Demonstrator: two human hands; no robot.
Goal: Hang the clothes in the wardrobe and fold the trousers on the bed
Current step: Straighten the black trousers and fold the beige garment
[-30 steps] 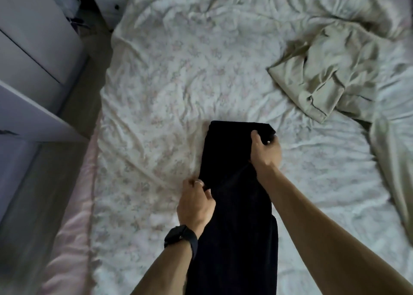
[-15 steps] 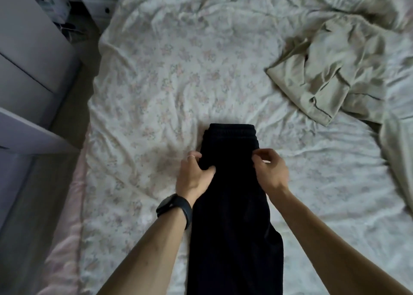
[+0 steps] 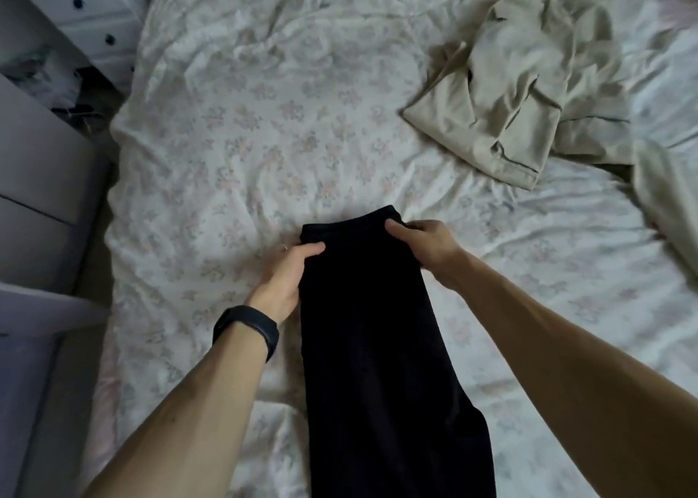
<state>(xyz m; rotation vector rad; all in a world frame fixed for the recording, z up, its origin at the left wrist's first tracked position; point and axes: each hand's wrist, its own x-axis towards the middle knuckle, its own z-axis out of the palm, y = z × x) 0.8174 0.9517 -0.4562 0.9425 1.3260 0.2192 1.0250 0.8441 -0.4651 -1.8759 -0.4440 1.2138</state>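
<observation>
The black trousers (image 3: 377,346) are lying lengthwise on the bed (image 3: 264,138), running from the lower centre of the frame up to the middle, where their top edge is ending in a slightly tilted line. The lower part is running out of the bottom of the frame.

The left hand (image 3: 281,282) is sitting at the left edge of the trousers near their top. Its grip is clamping on the fabric, with the thumb lying across the dark cloth and the fingers tucking along the edge beneath. A black wristband (image 3: 247,327) is circling that wrist.

The right hand (image 3: 426,244) is holding the upper right corner of the trousers. Its grip is likewise closing on the cloth, thumb on top and fingers curling round the edge.

A rumpled floral sheet is covering the bed. In the upper right of the frame a crumpled beige garment (image 3: 521,101) is lying well apart from the trousers. In the upper left corner a white chest of drawers (image 3: 102,18) with dark knobs is standing beside the bed, and pale furniture panels (image 3: 37,176) are filling the left edge.
</observation>
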